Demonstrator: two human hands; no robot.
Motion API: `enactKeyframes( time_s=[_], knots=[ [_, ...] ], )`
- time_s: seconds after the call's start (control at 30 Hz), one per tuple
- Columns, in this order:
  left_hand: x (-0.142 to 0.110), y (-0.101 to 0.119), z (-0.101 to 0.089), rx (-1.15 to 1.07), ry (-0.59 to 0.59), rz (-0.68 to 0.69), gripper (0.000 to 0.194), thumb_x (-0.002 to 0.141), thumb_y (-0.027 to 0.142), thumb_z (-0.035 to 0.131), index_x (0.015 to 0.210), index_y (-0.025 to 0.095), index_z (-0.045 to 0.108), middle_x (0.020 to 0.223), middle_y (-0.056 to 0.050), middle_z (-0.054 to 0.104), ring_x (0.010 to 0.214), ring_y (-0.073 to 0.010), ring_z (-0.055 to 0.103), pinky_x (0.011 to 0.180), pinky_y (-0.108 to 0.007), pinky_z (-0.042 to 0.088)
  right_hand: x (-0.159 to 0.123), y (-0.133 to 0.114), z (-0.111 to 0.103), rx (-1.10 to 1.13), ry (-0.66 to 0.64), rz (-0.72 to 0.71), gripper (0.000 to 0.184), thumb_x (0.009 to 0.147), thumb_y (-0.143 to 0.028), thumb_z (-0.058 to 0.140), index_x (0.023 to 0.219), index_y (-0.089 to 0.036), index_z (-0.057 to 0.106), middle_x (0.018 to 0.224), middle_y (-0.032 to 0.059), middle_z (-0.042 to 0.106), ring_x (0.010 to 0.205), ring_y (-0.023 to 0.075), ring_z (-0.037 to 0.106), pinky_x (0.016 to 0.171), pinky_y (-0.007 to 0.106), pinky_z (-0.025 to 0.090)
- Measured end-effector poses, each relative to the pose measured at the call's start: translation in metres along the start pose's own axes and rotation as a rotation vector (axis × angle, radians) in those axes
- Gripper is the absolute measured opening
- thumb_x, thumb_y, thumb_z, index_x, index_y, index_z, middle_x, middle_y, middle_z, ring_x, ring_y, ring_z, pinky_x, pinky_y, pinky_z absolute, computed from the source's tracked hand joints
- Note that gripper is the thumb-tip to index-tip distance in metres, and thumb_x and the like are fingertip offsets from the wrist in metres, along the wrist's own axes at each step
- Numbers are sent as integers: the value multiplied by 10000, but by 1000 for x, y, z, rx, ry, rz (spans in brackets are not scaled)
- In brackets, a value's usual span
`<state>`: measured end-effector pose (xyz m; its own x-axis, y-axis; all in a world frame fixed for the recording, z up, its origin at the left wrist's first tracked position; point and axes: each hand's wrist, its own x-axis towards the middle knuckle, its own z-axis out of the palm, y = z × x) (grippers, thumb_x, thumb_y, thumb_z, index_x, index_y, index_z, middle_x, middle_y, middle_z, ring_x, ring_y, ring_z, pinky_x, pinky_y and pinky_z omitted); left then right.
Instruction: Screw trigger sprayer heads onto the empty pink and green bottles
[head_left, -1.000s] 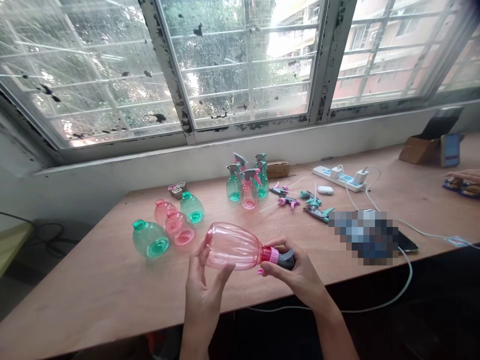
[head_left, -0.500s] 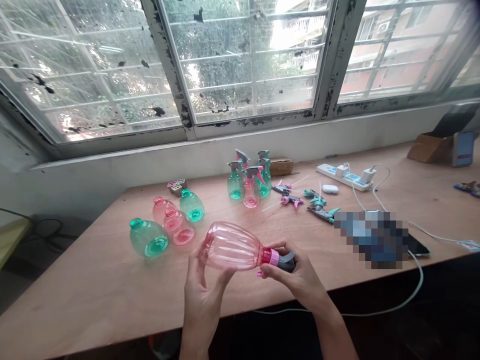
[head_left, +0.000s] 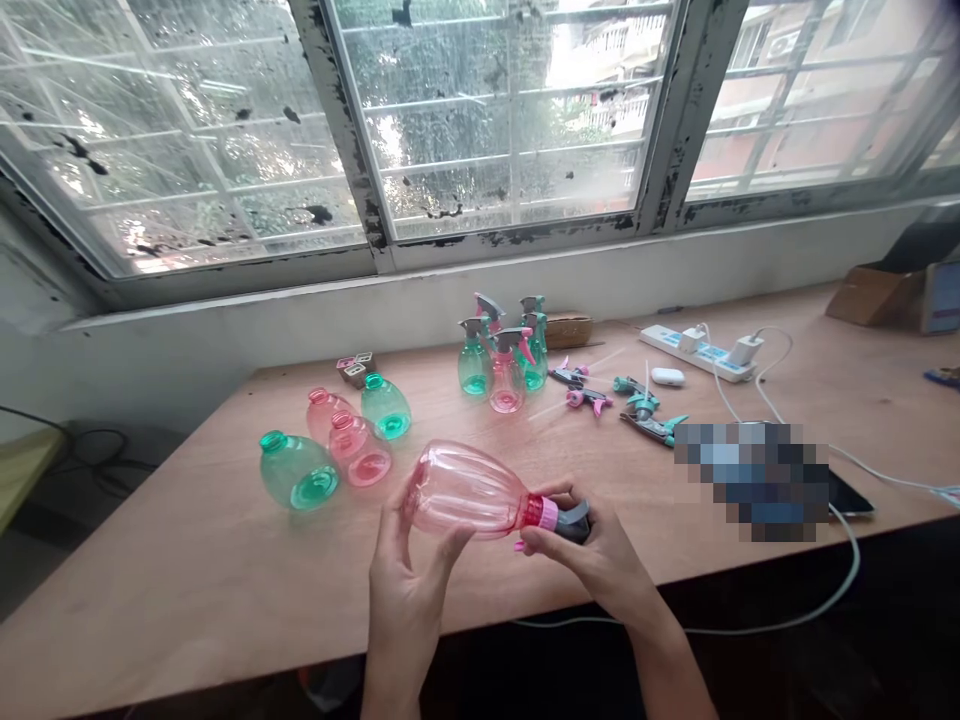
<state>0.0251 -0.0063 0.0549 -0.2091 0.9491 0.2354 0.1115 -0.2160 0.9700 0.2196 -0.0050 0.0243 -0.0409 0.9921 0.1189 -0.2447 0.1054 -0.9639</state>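
A clear pink spray bottle [head_left: 469, 490] lies sideways in the air above the front of the table, its base to the left. My left hand [head_left: 412, 560] is closed round the base end, thumb along the near side. At the neck, my right hand [head_left: 585, 545] grips the grey and pink spray head [head_left: 551, 515], which sits on the bottle's mouth. Part of the trigger is hidden by my fingers. To the left stand open bottles without heads, among them a green bottle [head_left: 298, 470] and a pink bottle [head_left: 360, 448].
Several bottles with heads, including a pink one [head_left: 507, 375], stand at the back. Loose spray heads [head_left: 589, 400] with thin tubes lie right of them. Further right are a power strip [head_left: 697, 352], a white earbud case [head_left: 667, 377], cables and a blurred-out device [head_left: 750, 480].
The camera view has shifted slightly. Both hands keep the same hold on the pink spray bottle, with hardly any visible movement.
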Motion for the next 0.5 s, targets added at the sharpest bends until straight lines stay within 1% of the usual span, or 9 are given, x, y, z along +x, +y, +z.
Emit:
enactKeyframes(
  time_s=[0.07,0.17,0.27,0.33,0.4,0.5],
  knots=[
    [1,0,-1,-15,-8,15,625,771,403,810,1346,344,573,1475,-28,558,1436,-307,418,1221,-460,263,1,0,2,21,9,22,343,744,-355,874,961,-205,655,808,3,757,662,192,755,653,305,622],
    [0,-1,-7,-57,-81,43,647,780,347,810,1371,382,550,1493,-4,549,1442,-282,416,1217,-429,286,1,0,3,71,-3,63,341,757,-372,863,959,-201,647,718,-12,746,640,201,759,637,310,634],
    [-3,0,-11,-82,-110,46,679,776,331,812,1391,367,524,1500,-21,540,1436,-285,425,1219,-434,283,0,-1,4,94,-11,52,339,758,-359,865,963,-202,645,741,-13,752,637,192,755,655,316,639],
    [-4,2,-9,-100,-83,21,684,772,364,812,1387,335,514,1487,-46,547,1431,-299,428,1216,-451,283,0,-1,4,67,-8,15,330,755,-343,868,964,-206,651,804,-3,764,662,187,754,664,310,631],
    [-3,4,-5,-112,-26,-9,666,768,398,813,1357,294,522,1445,-73,580,1405,-310,460,1197,-466,317,-1,-2,6,20,-7,-14,323,757,-332,867,972,-210,658,843,7,769,692,194,757,664,306,621],
    [0,5,0,-114,54,-9,617,764,403,816,1309,265,562,1402,-81,615,1368,-312,503,1175,-469,352,-2,-3,7,7,0,-11,332,750,-337,870,971,-207,659,852,12,769,696,211,766,675,325,625]
  ],
)
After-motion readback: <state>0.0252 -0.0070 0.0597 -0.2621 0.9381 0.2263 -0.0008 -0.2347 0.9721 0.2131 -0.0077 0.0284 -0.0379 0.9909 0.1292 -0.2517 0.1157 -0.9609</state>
